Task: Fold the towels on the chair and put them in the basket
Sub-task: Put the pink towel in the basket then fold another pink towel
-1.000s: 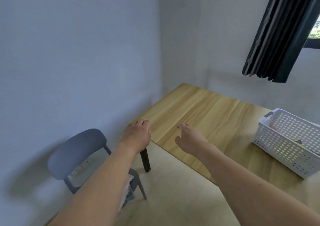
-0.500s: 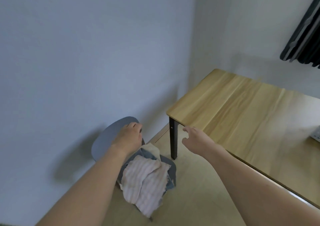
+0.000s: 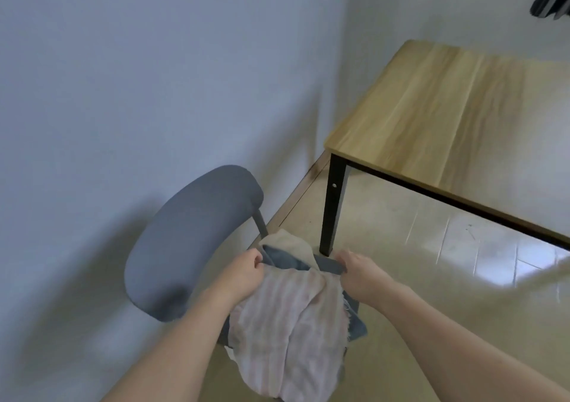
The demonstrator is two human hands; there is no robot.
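Your hands have come down onto the pile of towels on the chair: a second ago they hung over the table edge, half a second ago they were above the chair, and now both sit at the top edge of the pink-and-white striped cloth towel [image 3: 290, 324] heaped on the seat. That puts you at the pick-up, with no folding begun and the basket now out of view

Your left hand [image 3: 243, 273], at 9 o'clock of the heap, has its fingers curled on the towel's upper edge; your right hand [image 3: 359, 273], at 3 o'clock, curls at the opposite corner, though whether it has cloth pinched cannot be told

The striped towel is thin, crumpled and frayed at one side, spilling over the seat's front. Under it lie a blue denim-like cloth [image 3: 285, 259] and a cream towel [image 3: 288, 242] at 12 o'clock. The grey padded chair [image 3: 191, 241] has a rounded fabric backrest. At 2 o'clock stands the pale wood-grain table with black metal legs [image 3: 447, 108] on a glossy tiled floor [image 3: 431, 247]
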